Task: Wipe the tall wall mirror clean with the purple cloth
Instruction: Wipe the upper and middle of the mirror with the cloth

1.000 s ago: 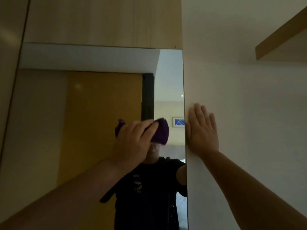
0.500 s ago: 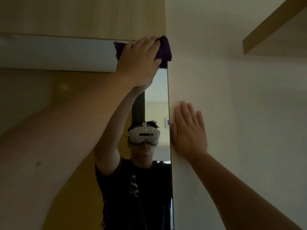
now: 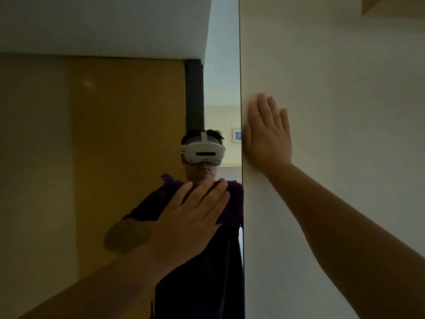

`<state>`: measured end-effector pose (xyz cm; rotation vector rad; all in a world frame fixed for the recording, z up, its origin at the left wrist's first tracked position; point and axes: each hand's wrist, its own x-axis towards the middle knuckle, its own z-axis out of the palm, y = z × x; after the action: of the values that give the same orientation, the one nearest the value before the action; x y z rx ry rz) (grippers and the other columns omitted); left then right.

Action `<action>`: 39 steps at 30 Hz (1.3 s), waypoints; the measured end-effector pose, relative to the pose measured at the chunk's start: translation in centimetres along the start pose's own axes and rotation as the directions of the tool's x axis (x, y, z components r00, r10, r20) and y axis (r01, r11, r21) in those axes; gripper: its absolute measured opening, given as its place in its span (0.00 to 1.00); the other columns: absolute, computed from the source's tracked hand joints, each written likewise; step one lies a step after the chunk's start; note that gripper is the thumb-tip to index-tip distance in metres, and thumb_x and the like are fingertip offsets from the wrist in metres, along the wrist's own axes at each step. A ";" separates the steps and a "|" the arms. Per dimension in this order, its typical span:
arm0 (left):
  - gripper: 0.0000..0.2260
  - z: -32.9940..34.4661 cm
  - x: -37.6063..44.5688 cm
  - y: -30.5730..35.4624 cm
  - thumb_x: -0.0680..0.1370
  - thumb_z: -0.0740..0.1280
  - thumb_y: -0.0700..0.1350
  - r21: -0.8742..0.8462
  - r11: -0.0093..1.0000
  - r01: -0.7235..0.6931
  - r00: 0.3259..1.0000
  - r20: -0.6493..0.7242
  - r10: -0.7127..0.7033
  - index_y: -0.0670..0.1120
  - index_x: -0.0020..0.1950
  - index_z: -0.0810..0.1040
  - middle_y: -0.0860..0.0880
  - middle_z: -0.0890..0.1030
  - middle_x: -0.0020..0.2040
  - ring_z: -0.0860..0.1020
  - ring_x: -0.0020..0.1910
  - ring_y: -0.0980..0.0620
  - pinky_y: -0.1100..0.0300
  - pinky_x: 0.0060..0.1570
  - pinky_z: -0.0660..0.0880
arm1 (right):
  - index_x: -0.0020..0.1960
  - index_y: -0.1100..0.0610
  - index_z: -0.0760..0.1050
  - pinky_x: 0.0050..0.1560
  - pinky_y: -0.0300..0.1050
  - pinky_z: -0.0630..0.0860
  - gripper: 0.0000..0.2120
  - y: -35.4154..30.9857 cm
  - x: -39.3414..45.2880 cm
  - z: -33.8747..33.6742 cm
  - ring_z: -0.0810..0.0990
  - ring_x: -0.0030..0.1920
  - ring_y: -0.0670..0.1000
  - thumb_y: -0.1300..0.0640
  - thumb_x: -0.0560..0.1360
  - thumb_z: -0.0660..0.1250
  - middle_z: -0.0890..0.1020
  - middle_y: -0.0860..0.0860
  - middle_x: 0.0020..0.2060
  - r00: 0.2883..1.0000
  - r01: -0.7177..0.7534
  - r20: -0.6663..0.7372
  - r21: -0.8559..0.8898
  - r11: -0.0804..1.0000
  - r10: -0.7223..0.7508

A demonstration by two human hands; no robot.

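Purple cloth (image 3: 231, 204) pinned on mirror (image 3: 115, 157) under left hand (image 3: 190, 219) fingers (image 3: 213, 195).

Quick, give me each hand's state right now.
Left hand: open and flat, pressing the purple cloth against the mirror.
Right hand: open, palm flat on the wall, holding nothing.
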<state>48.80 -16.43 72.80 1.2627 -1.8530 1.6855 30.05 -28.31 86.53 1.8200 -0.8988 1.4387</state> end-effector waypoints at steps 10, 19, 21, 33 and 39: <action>0.16 -1.7 -2.4 0.9 0.83 0.57 0.41 -0.175 0.984 -0.036 0.993 -0.120 0.015 0.45 0.70 0.74 0.45 0.77 0.67 0.76 0.60 0.45 0.50 0.53 0.75 | 0.80 0.58 0.54 0.78 0.53 0.46 0.26 -2.1 -2.0 -4.7 0.48 0.80 0.54 0.49 0.85 0.47 0.54 0.56 0.80 0.990 -0.121 0.092 0.175 0.977 0.106; 0.18 -5.0 -12.1 -7.1 0.77 0.72 0.38 -0.248 0.963 0.107 0.974 -0.169 -0.152 0.41 0.67 0.77 0.43 0.80 0.63 0.80 0.54 0.42 0.49 0.46 0.78 | 0.78 0.55 0.56 0.77 0.60 0.55 0.26 -11.9 -10.4 -4.8 0.50 0.79 0.54 0.47 0.84 0.55 0.58 0.55 0.79 0.978 -0.059 0.206 0.090 0.994 0.040; 0.18 -6.0 -14.9 -9.8 0.77 0.71 0.39 -0.255 0.957 0.137 0.970 -0.163 -0.183 0.41 0.66 0.78 0.42 0.80 0.63 0.80 0.55 0.41 0.46 0.46 0.78 | 0.79 0.53 0.55 0.79 0.57 0.51 0.26 -15.5 -12.5 -3.9 0.48 0.80 0.53 0.45 0.84 0.51 0.57 0.53 0.79 0.971 -0.013 0.237 0.140 0.990 -0.021; 0.18 -8.6 -25.4 -25.0 0.80 0.64 0.44 -0.193 0.942 0.276 0.950 -0.095 -0.298 0.37 0.67 0.76 0.39 0.79 0.63 0.79 0.57 0.38 0.41 0.54 0.77 | 0.76 0.62 0.65 0.78 0.62 0.50 0.25 -33.1 -15.1 2.2 0.53 0.79 0.58 0.49 0.83 0.56 0.61 0.59 0.78 0.964 0.193 0.163 0.117 0.974 -0.211; 0.18 -7.6 -22.0 -28.6 0.79 0.68 0.41 -0.140 0.959 0.246 0.929 -0.248 -0.275 0.40 0.68 0.74 0.42 0.78 0.65 0.77 0.55 0.39 0.45 0.52 0.74 | 0.77 0.62 0.62 0.77 0.64 0.47 0.28 -33.4 -15.4 4.9 0.51 0.79 0.60 0.46 0.83 0.53 0.61 0.61 0.77 0.975 0.212 0.068 0.011 0.977 -0.212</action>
<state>80.77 1.65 76.16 1.1214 -1.5234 1.5080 57.69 -11.73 68.15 1.9147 -0.7102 1.2517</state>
